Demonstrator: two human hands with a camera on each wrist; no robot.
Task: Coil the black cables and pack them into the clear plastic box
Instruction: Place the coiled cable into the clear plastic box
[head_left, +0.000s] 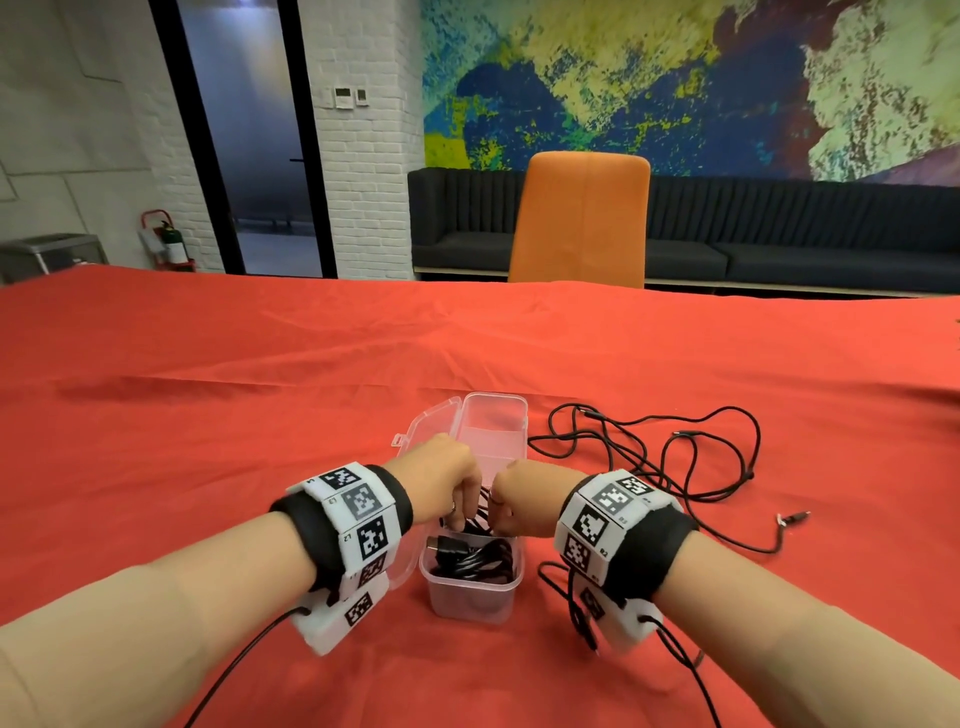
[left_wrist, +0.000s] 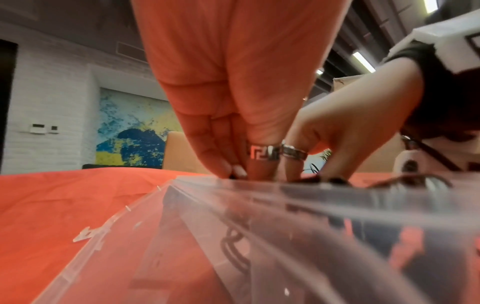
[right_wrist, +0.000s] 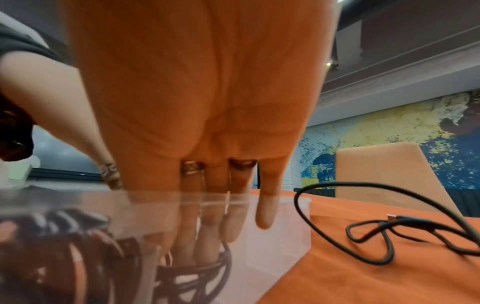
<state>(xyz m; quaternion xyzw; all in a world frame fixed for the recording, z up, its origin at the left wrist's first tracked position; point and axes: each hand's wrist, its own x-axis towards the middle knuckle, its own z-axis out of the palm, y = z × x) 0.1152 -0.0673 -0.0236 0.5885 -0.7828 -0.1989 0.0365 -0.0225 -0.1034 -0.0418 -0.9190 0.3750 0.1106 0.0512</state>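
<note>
Both my hands are over the small clear plastic box (head_left: 470, 590), which sits open on the red tablecloth (head_left: 208, 415) with its hinged lid (head_left: 415, 441) lying back on the left side.

My left hand (head_left: 447, 480) points down, fingers together, tips at the rim. Whether they pinch a strand I cannot tell; the wall hides them in the left wrist view.

My right hand (head_left: 522, 501) reaches into the box. In the right wrist view its fingers (right_wrist: 235, 222) run fairly straight and side by side, down onto the coiled black cable bundle (head_left: 475, 558) at the near end of the box. They look to be pressing, not clamping.

The loose black cables (head_left: 649, 457) lie tangled on the cloth to the right of the box, uncoiled, with a plug end (head_left: 792, 517) near the front.

Handling judgement:
- Cable is light and limp but springy; coils probably want to rise, hence the pressing.
- Box is thin, light and smooth, likely to slide or tip if pushed off-centre.
- For the next cable, take hold near a plug end and loop from there.
</note>
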